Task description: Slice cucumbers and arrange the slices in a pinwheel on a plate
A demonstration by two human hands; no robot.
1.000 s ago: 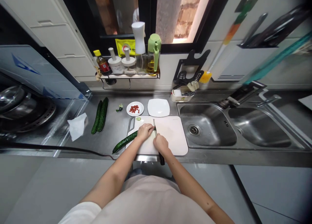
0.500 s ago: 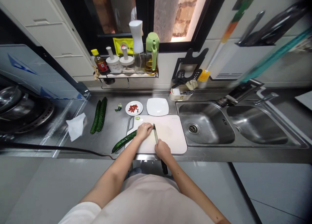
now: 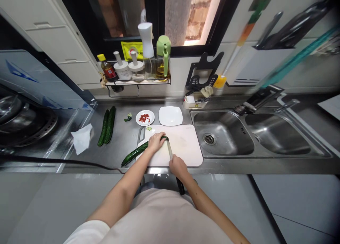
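A long green cucumber point(image 3: 134, 154) lies slantwise across the left part of the white cutting board point(image 3: 186, 145), its lower end past the board's edge. My left hand point(image 3: 156, 142) is closed over it near its right end. In my right hand point(image 3: 177, 166) is a knife point(image 3: 169, 148), held by its black handle, the blade upright against the cucumber's right tip. A couple of pale cucumber slices point(image 3: 149, 128) rest at the board's upper left corner, beside its grey handle.
Behind the board stand a small plate point(image 3: 151, 122) of chopped red pieces and a square white plate point(image 3: 170, 115). Two cucumbers point(image 3: 106, 127), green scraps point(image 3: 128, 117) and a paper towel point(image 3: 82, 139) lie left. A double sink point(image 3: 228, 153) is at the right.
My left hand has shifted slightly back along the cucumber, so more of its right end shows beside the blade. The knife hand has moved slightly down. The whole view has shifted a little.
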